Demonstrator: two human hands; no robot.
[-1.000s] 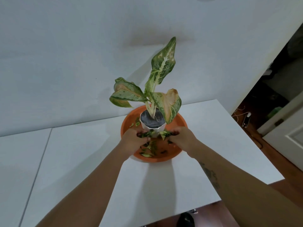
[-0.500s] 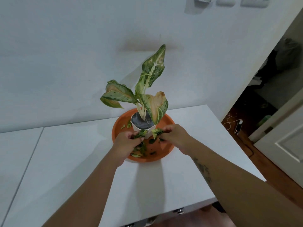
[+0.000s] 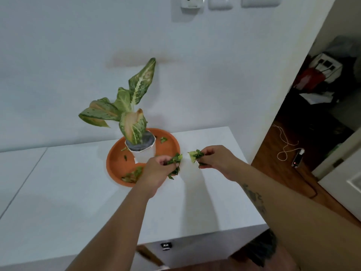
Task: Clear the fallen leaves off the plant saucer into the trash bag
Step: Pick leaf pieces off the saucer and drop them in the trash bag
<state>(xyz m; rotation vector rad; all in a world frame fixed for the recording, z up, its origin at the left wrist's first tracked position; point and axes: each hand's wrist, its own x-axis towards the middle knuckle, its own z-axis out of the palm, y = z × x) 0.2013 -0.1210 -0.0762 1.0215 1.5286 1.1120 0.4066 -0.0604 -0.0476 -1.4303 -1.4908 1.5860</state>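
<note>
**Both hands lift off the saucer with leaves**

Since half a second ago, both hands have risen from the saucer (image 3: pixel 117 163) and swung right, each carrying leaves. No writing is legible anywhere. On the white table (image 3: pixel 58 192), scraps remain in the orange saucer around the potted plant (image 3: pixel 132 114). The left hand (image 3: pixel 156 169) is closed on a leaf clump (image 3: pixel 174 163); the right hand (image 3: pixel 216 161) pinches another bunch (image 3: pixel 196 156). Wall plates sit above; a wooden floor and doorway lie right.

An orange saucer (image 3: pixel 170 142) on a white counter (image 3: pixel 68 192) holds a white pot (image 3: pixel 145 154) whose plant (image 3: pixel 132 106) has green leaves speckled cream and pink.
</note>
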